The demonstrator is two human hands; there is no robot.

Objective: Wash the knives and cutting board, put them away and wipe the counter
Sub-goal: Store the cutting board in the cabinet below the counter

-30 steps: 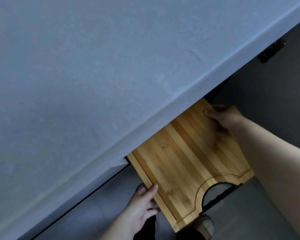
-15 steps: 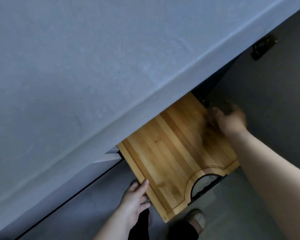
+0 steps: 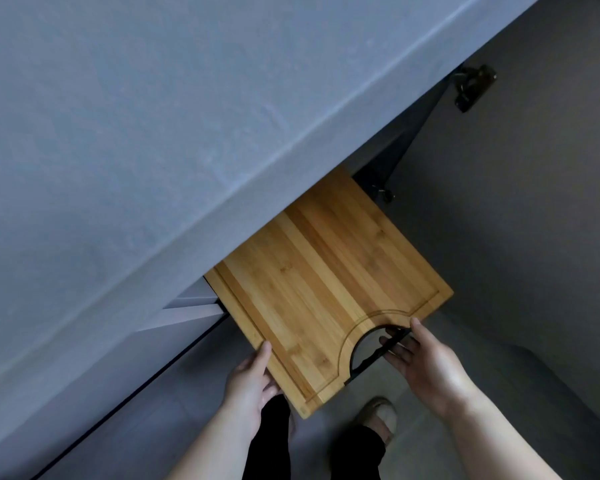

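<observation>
Grey countertop [image 3: 153, 133] upper left; open cabinet door [image 3: 534, 220] right, metal hinge [image 3: 473, 86]; pale floor [image 3: 430, 393].

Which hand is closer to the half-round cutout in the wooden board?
Right. The right hand grips the cutting board at its near edge beside the cutout, fingers showing through it. The left hand holds the board's left edge, farther away.

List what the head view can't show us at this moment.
Far end of the cutting board: head view, hidden under the countertop edge.
Cabinet interior and whatever carries the board: head view, covered by board and countertop, dark.
Left hand fingers: head view, under the board; only the thumb shows.
Open cabinet door: head view, cut off by the right edge.
</observation>
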